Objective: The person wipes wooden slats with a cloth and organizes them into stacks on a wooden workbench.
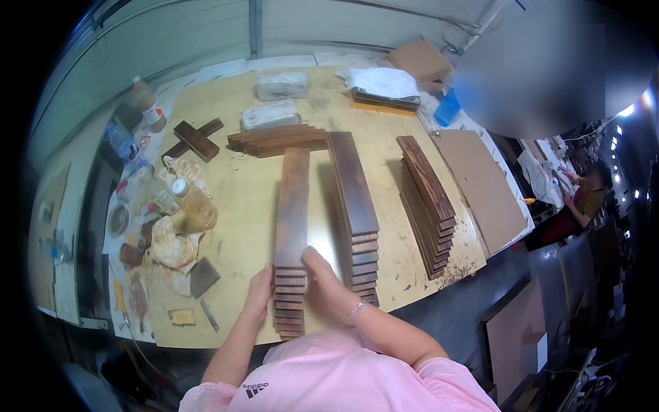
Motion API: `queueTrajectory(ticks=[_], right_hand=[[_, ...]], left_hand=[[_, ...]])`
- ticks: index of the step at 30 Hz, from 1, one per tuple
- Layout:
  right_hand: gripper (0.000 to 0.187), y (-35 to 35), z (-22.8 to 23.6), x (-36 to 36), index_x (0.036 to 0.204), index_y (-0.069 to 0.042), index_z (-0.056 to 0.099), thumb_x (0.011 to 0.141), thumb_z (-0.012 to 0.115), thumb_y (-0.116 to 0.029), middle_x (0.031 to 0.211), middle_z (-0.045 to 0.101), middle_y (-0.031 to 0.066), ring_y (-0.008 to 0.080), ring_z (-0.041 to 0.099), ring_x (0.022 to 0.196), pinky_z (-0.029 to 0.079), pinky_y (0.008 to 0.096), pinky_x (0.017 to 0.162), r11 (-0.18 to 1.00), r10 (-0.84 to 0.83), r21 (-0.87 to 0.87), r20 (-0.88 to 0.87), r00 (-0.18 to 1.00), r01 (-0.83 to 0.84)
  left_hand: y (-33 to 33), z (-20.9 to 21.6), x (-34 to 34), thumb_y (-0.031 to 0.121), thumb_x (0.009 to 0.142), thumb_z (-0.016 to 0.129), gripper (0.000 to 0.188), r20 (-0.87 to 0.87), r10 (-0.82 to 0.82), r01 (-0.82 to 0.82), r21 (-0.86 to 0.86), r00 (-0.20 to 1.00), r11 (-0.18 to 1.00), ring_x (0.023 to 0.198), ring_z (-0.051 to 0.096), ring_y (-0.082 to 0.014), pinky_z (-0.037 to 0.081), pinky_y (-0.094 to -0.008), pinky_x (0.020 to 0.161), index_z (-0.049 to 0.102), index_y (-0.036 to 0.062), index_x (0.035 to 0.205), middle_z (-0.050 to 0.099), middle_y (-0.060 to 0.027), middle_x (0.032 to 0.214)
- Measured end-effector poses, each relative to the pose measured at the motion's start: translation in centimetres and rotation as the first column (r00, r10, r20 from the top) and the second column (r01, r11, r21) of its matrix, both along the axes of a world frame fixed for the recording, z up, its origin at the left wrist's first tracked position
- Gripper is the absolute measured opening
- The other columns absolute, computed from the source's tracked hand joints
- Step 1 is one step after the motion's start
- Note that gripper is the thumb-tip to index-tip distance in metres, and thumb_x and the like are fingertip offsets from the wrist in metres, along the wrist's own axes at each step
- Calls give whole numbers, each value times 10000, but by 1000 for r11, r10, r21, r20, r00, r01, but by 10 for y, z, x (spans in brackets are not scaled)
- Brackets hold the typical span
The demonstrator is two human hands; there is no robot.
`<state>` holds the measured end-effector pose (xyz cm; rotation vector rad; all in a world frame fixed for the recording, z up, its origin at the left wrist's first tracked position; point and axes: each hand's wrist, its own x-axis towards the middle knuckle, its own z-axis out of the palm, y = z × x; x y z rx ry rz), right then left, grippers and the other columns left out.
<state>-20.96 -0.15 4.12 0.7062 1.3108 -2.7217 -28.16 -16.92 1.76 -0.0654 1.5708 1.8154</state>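
Note:
A stepped stack of dark brown wooden boards lies lengthwise in front of me, its near ends staggered like stairs. My left hand presses along the stack's left side near its close end; its fingers are partly hidden. On the opposite side, my right hand grips the stack with the thumb up by the top board's edge. Just right of it stands a second stack of boards. Farther right is a third stack with stronger grain.
The yellowish worktable holds two crossed boards and a sideways stack beyond. A capped bottle, stained cloths and a dark block sit left. Brown cardboard lies right; another person stands farther off.

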Motion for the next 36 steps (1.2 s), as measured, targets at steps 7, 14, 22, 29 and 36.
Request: queueTrajectory(ticks=[7, 14, 22, 29, 36], right_hand=[[745, -24, 7, -12, 1508, 20, 288, 991, 637, -389, 1384, 524, 192, 245, 530, 1265, 422, 362, 1084, 998, -2, 66, -72, 997, 6], [549, -2, 41, 34, 1406, 17, 469, 970, 654, -260, 1383, 520, 143, 240, 532, 1256, 422, 363, 1081, 711, -94, 681, -153, 984, 174], [561, 154, 16, 63, 1481, 1, 440, 1072, 443, -382, 1513, 479, 151, 258, 444, 1398, 300, 393, 1190, 743, -379, 589, -21, 925, 318], [794, 160, -50, 31, 1575, 45, 269, 1073, 367, -562, 1621, 343, 143, 243, 357, 1470, 270, 342, 1215, 998, -69, 7, 14, 998, 69], [636, 168, -54, 41, 1499, -108, 434, 1089, 300, -575, 1328, 597, 75, 165, 570, 1214, 494, 332, 1027, 973, 34, -228, 8, 999, -31]], left_hand=[[-9, 2, 19, 250, 1035, 471, 325, 122, 25, -21, -35, 992, 999, 887, 659, -143, 530, -329, 820, 685, 16, 1100, 711, -52, 990], [-17, 44, 17, 67, 1003, 521, 303, -493, 186, -308, -178, 850, 935, 1140, 611, -188, 452, -313, 1046, 624, -57, 1260, 646, -135, 1217], [97, 82, 68, 190, 1067, 508, 401, -376, -45, 102, 134, 926, 986, 1308, 533, -225, 363, -361, 1156, 541, -62, 1377, 589, -147, 1368], [189, -2, 40, 470, 1114, 326, 582, 207, 55, -115, 288, 977, 951, 1180, 620, -244, 477, -392, 1052, 547, -7, 1362, 643, -130, 1289], [223, 14, 62, 395, 1087, 391, 436, 198, 100, -140, 204, 975, 969, 1064, 667, -188, 546, -362, 950, 598, 60, 1274, 679, -84, 1170]])
